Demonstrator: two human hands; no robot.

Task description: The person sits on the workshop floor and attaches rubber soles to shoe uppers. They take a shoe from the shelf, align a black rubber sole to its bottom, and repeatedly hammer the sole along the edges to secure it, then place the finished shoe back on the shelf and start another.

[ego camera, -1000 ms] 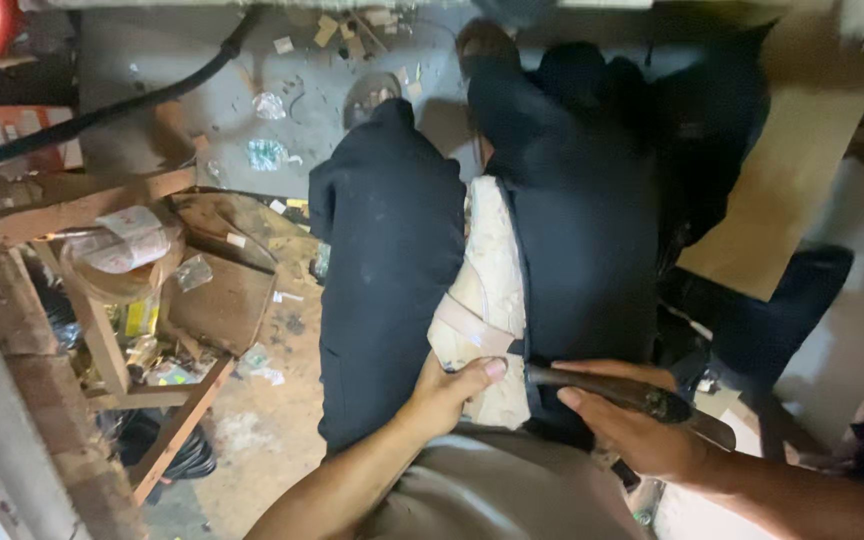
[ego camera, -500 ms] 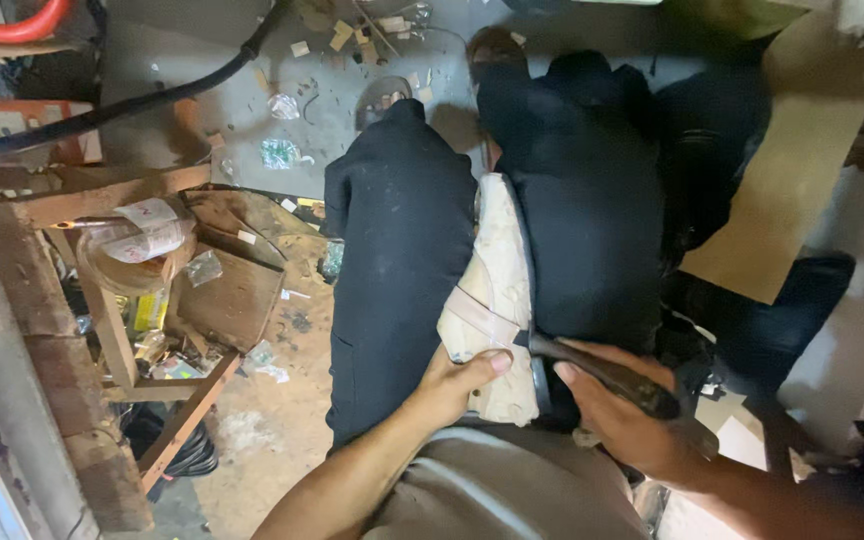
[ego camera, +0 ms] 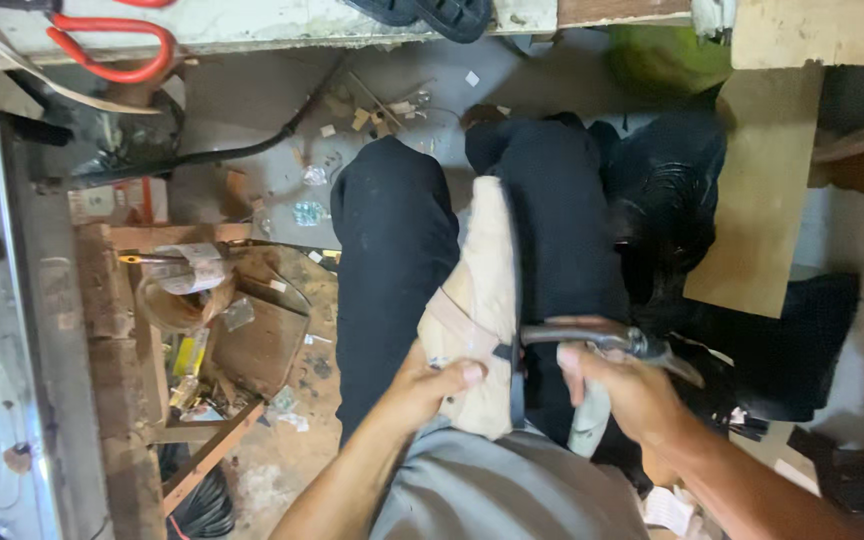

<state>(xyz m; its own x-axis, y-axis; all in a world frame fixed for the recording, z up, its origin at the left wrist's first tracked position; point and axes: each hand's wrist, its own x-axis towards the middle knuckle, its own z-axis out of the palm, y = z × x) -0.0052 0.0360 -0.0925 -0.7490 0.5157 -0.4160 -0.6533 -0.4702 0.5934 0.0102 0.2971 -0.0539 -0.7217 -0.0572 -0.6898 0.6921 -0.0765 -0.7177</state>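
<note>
I sit with my legs in black trousers point(ego camera: 392, 260) stretched out below me. A beige, cloth-covered piece point(ego camera: 482, 300) lies upright between my thighs. My left hand point(ego camera: 432, 385) grips its near left side, thumb across the front. My right hand point(ego camera: 627, 385) is closed around the dark handles of a plier-like tool point(ego camera: 592, 335), whose jaws meet the beige piece at a dark strap on its right edge. The tool's tip is hidden against the piece.
A wooden crate point(ego camera: 222, 330) full of scraps and tape stands left of my legs. Red-handled scissors point(ego camera: 112, 45) lie on the bench at top left. A plywood board point(ego camera: 762, 190) leans at right, a black cable point(ego camera: 202, 160) crosses the littered floor.
The view has tilted up, showing the bench edge and scissors. My right hand moved the tool closer against the beige piece. My left hand keeps its hold.
</note>
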